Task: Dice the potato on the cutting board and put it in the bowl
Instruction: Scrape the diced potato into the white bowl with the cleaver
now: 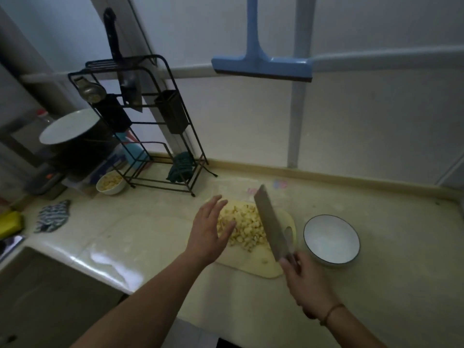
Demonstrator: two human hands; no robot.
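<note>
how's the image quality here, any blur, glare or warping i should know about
Head view: dim and soft overall; glare streaks on the counter edge; wide-angle bending curves the wall pipes and black rack; the diced potato, cleaver and both hands, left hand and right hand, stay readable.

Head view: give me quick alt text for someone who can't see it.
A pile of yellow diced potato sits on a pale cutting board, flanked by an open left hand and a steel cleaver gripped by the right hand. An empty white dark-rimmed bowl waits to the right.
</note>
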